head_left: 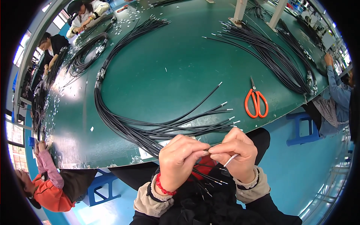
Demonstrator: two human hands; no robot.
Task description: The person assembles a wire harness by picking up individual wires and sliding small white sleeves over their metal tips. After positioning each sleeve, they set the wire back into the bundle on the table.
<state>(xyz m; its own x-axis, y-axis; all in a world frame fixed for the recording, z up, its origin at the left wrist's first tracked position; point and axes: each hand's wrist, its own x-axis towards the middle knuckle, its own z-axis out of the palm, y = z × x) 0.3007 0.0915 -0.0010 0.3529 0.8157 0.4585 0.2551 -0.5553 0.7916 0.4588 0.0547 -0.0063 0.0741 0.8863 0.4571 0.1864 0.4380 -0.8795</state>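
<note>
Just past the table's front edge, my left hand (182, 159) and my right hand (239, 153) meet fingertip to fingertip. Both are closed in a pinch, with a small dark cable end barely showing between them. A thin white strip (230, 160) sticks out below my right fingers. The bundle of black cables (116, 123) curves over the table to my left hand; several pale-tipped ends fan out behind my hands, and other loose cable ends (210, 176) hang over my lap. Orange-handled scissors (256, 103) lie with blades apart, beyond my right hand.
A second black cable bundle (277, 56) lies at the right of the green table (168, 71), below a metal post (240, 11). A coiled bundle (80, 56) and white scraps lie at the left. Co-workers sit on both sides, with blue stools (303, 127) beside the table.
</note>
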